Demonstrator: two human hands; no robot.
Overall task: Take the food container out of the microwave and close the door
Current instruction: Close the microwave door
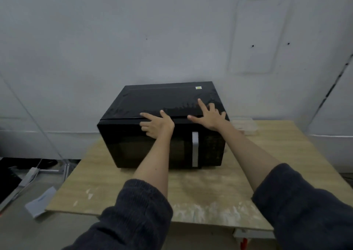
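Observation:
A black microwave (152, 101) stands on a wooden table (210, 192) against the wall. Its door (133, 150) sits flush with the front, and a silver handle (195, 148) runs down its right side. My left hand (157, 124) lies flat against the top front edge of the door, fingers spread. My right hand (209, 116) rests flat on the microwave's top right corner, fingers spread. A clear food container (246, 126) sits on the table just right of the microwave, partly hidden behind my right arm.
A grey wall rises directly behind the microwave. To the left of the table, on the floor, lie a white power strip (31, 173), cables and a paper scrap (41, 202). The table's front edge is near my sleeves.

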